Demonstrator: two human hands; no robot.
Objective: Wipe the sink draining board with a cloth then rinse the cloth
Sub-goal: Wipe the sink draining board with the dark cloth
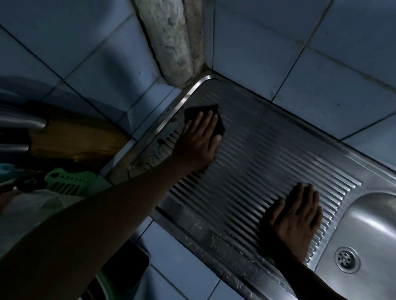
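Observation:
The ribbed steel draining board (255, 152) runs from the far left corner toward the sink bowl (382, 226) on the right, whose drain (347, 260) shows. A dark cloth (198, 113) lies on the board's far left end, near the corner. My left hand (199, 140) presses flat on the cloth with its fingers spread over it. My right hand (296, 214) rests flat and bare on the ribs close to the bowl, holding nothing.
Blue-white tiled walls meet at a stained corner column (168, 26) behind the board. To the left stand steel pans (0, 117), a wooden piece (76, 138), a green plastic comb-like item (68, 180) and a plastic bag (11, 220). Tiled counter front (176, 261) lies below.

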